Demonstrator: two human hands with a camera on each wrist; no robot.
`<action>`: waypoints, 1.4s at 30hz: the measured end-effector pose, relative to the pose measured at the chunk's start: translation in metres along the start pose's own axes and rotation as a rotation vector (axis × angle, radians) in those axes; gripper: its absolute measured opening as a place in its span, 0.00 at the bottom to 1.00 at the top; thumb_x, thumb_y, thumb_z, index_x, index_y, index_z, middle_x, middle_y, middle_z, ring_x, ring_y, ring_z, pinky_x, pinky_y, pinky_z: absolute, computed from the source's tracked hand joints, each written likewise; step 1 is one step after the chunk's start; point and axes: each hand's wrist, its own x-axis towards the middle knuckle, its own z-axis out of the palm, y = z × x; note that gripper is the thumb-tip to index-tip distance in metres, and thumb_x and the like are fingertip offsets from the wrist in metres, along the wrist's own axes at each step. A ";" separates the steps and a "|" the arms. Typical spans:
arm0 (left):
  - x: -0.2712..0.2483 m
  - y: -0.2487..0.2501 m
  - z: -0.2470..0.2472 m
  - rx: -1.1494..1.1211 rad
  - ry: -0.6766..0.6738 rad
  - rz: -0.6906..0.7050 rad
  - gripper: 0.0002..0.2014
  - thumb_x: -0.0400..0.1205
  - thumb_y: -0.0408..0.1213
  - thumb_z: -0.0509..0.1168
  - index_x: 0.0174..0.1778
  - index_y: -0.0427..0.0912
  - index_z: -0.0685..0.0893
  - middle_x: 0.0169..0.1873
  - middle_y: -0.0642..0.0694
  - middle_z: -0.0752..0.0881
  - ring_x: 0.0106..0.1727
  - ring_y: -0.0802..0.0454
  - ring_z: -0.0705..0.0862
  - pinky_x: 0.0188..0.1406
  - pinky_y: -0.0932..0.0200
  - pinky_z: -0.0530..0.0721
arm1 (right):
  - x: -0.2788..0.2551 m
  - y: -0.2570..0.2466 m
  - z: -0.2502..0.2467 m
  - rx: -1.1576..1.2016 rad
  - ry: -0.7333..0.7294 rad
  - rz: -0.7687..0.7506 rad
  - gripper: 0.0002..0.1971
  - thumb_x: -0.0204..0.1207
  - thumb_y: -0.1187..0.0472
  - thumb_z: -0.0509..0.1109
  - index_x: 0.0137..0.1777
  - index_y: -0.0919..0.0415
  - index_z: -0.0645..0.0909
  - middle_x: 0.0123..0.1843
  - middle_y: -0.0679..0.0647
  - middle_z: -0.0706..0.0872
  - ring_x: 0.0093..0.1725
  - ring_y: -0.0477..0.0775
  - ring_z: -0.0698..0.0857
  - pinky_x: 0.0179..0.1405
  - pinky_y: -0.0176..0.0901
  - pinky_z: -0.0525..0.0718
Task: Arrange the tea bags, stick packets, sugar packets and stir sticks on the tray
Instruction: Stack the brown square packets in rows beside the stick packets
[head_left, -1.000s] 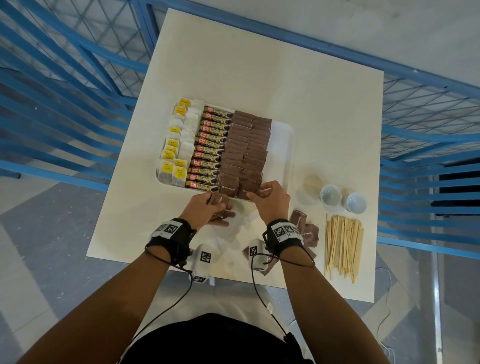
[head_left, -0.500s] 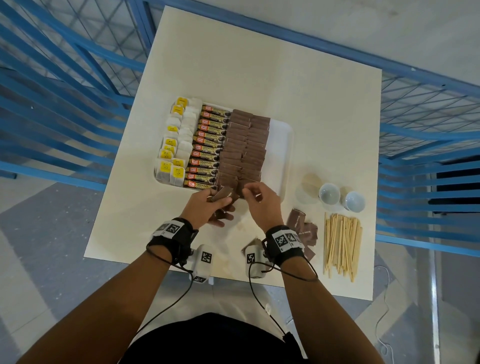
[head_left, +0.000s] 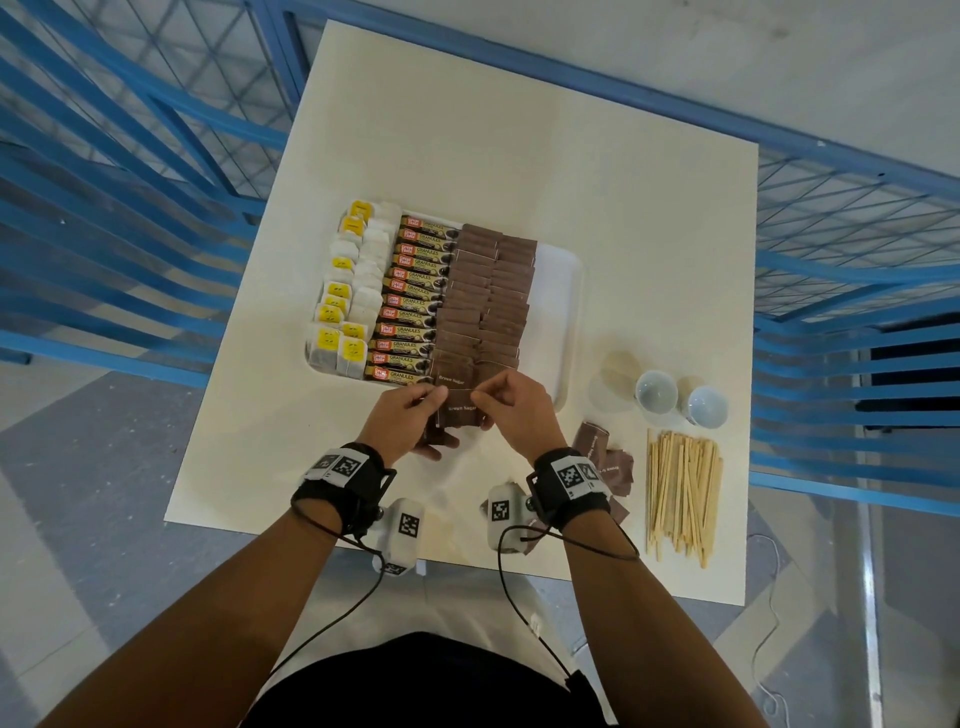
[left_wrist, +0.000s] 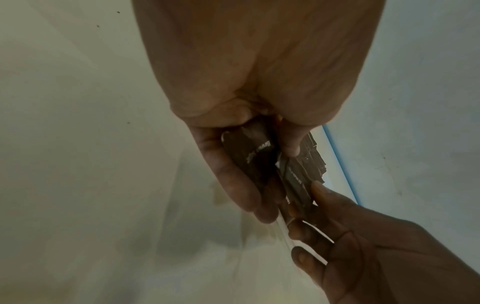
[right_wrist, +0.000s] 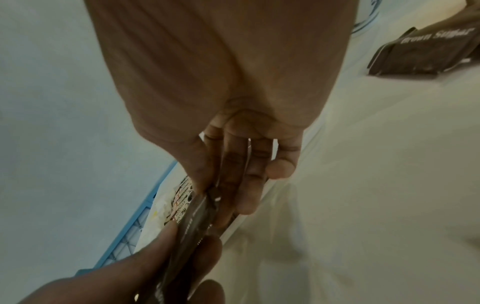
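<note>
Brown paper sugar packets (head_left: 457, 410), flat and rectangular with white "Brown Sugar" lettering, sit in a small stack just off the near edge of the white plastic tray (head_left: 563, 291). The left hand (head_left: 402, 421) curls its fingers and thumb around the stack from below, while the right hand (head_left: 519, 415) pinches the top packet's corner between thumb and forefinger. On the tray lie three neat columns: gauzy white tea bags (head_left: 358, 291) with yellow tags, glossy printed stick packets (head_left: 410, 301) marked "Granules", and overlapping brown sugar packets (head_left: 488, 296); its right strip is bare. On the smooth cream table (head_left: 519, 156), loose sugar packets (head_left: 608, 462) lie by the right wrist, beside a bundle of thin pale wooden stir sticks (head_left: 680, 491). Two round white cups (head_left: 680, 400) stand beyond the sticks.
</note>
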 end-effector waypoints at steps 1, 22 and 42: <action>0.000 -0.001 0.000 0.005 -0.002 0.001 0.13 0.90 0.44 0.64 0.64 0.40 0.85 0.51 0.35 0.92 0.41 0.37 0.94 0.30 0.48 0.92 | -0.001 0.001 -0.001 -0.007 0.001 0.010 0.04 0.80 0.60 0.75 0.47 0.58 0.83 0.41 0.53 0.92 0.34 0.50 0.91 0.40 0.41 0.88; 0.002 -0.005 -0.006 0.003 0.002 -0.088 0.08 0.87 0.24 0.61 0.59 0.38 0.80 0.43 0.38 0.93 0.38 0.36 0.94 0.27 0.50 0.91 | 0.011 0.010 -0.012 -0.241 0.223 0.100 0.06 0.74 0.57 0.80 0.48 0.57 0.91 0.37 0.45 0.88 0.36 0.38 0.82 0.37 0.19 0.74; 0.000 0.001 -0.006 -0.053 -0.104 -0.013 0.11 0.88 0.20 0.61 0.65 0.26 0.78 0.51 0.33 0.93 0.50 0.36 0.94 0.43 0.47 0.94 | -0.001 0.006 -0.012 -0.154 0.402 0.006 0.03 0.78 0.61 0.73 0.48 0.52 0.85 0.39 0.41 0.86 0.36 0.38 0.82 0.36 0.21 0.75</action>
